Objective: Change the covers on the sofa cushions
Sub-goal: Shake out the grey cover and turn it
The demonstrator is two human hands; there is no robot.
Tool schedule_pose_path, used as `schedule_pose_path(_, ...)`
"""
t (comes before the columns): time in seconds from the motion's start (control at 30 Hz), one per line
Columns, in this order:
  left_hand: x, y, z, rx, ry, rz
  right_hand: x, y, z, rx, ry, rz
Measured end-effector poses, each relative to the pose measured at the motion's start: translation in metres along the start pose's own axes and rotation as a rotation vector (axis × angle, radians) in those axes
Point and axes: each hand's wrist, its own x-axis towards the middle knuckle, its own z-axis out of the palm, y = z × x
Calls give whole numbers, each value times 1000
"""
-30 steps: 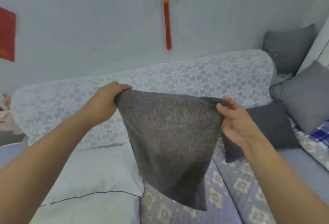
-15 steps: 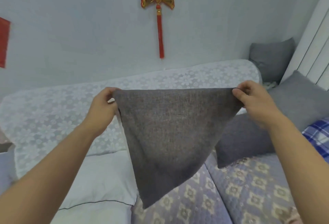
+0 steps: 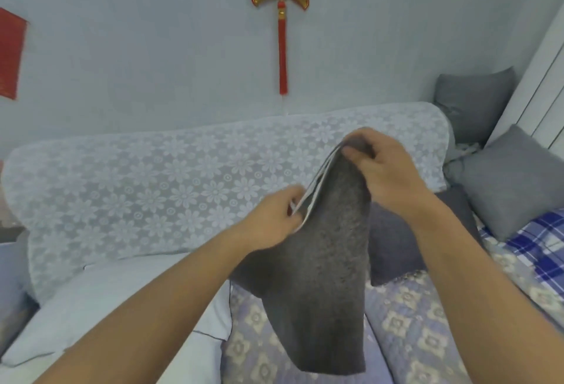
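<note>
The right hand point(image 3: 386, 174) pinches the top corner of the grey cover point(image 3: 323, 261), thumb on the near face and fingers curled over the far side. The left hand point(image 3: 271, 218) grips the open edge of the same cover lower down and to the left, fingers closed on the pale inner hem; motion blur hides the exact finger placement. Between the two hands the edge runs as a slanted line, and its layers show as thin pale strips, which suggests the opening is being located or spread.

The cover hangs limp from this edge, in the air above the sofa seat point(image 3: 427, 331), with its lower corner near the bottom of the view. It is flat and empty: no cushion is inside it.

Directly below and to the left lies a white cushion point(image 3: 122, 307), bare of any grey cover, resting on the seat against the lace-covered sofa back point(image 3: 152, 188). Judged from this layout, it is the likely insert for the cover in hand.

To the right, a dark grey cushion point(image 3: 393, 249) leans just behind the hanging cover. Two lighter grey cushions point(image 3: 512, 179) sit farther right, one near and one far in the corner, beside a blue checked cloth point(image 3: 537, 237).

Status, as a judgement: the work is at an early to middle stage. Remaining steps for this cushion are opening the cover, feeding the insert in, and closing it.
</note>
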Motion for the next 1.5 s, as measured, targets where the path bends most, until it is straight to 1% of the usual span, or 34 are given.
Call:
schedule_pose_path(0.03, -13, -28, 14, 76, -116, -98, 1, 3, -6, 21, 78, 34)
schedule_pose_path(0.07, -28, -61, 27, 156, -164, -230, 3, 9, -14, 21, 166, 75)
schedule_pose_path(0.1, -45, -93, 38, 230, -141, -374, 4, 16, -23, 5, 253, 125)
schedule_pose_path(0.13, -64, -123, 45, 271, -82, -530, 5, 28, -32, -29, 328, 182)
schedule_pose_path(0.2, -102, -164, 53, 279, 16, -798, 5, 52, -39, -108, 405, 291)
schedule_pose_path(0.23, -115, -174, 55, 271, 43, -880, 3, 61, -36, -121, 419, 338)
schedule_pose_path(0.3, -128, -179, 59, 253, 105, -940, -4, 77, -25, -150, 430, 430)
schedule_pose_path(0.37, -125, -170, 61, 133, 270, -926, -12, 92, -15, -221, 441, 527)
schedule_pose_path(0.4, -121, -158, 57, 35, 338, -889, -17, 100, -14, -281, 411, 591)
schedule_pose_path(0.43, -116, -142, 50, -63, 381, -816, -23, 109, -14, -357, 331, 671)
schedule_pose_path(0.47, -113, -125, 39, -158, 384, -735, -30, 118, -14, -458, 198, 750)
schedule_pose_path(0.5, -110, -104, 27, -253, 345, -657, -38, 124, -13, -562, 44, 820)
schedule_pose_path(0.53, -108, -83, 16, -355, 272, -588, -45, 127, -7, -653, -86, 860)
schedule_pose_path(0.57, -106, -66, 5, -428, 186, -536, -50, 124, -1, -693, -152, 845)
schedule_pose_path(0.6, -104, -51, -3, -461, 105, -487, -55, 113, 8, -665, -178, 791)
schedule_pose_path(0.63, -101, -38, -9, -456, 38, -442, -59, 95, 19, -486, -166, 738)
schedule_pose_path(0.67, -98, -28, -12, -433, -2, -401, -66, 75, 32, -244, -167, 693)
schedule_pose_path(0.7, -94, -17, -12, -401, -8, -361, -73, 53, 47, -14, -201, 662)
schedule_pose_path(0.77, -93, -2, -8, -357, 73, -306, -88, 13, 73, 176, -342, 505)
schedule_pose_path(0.8, -93, 6, -5, -355, 135, -291, -96, 2, 83, 227, -394, 462)
schedule_pose_path(0.83, -93, 10, -3, -363, 195, -283, -103, -3, 91, 279, -421, 470)
schedule_pose_path(0.9, -96, 13, -1, -338, 265, -304, -116, 0, 103, 359, -419, 527)
schedule_pose_path(1.0, -97, 7, -5, -183, 274, -341, -133, 7, 112, 369, -373, 572)
schedule_pose_path(1.13, -91, 5, -13, -60, 280, -218, -141, 3, 122, 450, -423, 604)
schedule_pose_path(1.23, -84, 2, -19, -57, 297, -200, -137, 1, 125, 468, -459, 617)
schedule_pose_path(1.33, -83, 4, -21, -84, 240, -189, -132, 1, 123, 431, -459, 597)
schedule_pose_path(1.43, -79, 9, -22, -73, 199, -218, -129, 0, 118, 586, -429, 618)
schedule_pose_path(1.5, -76, 12, -21, -69, 202, -250, -128, 2, 115, 692, -418, 644)
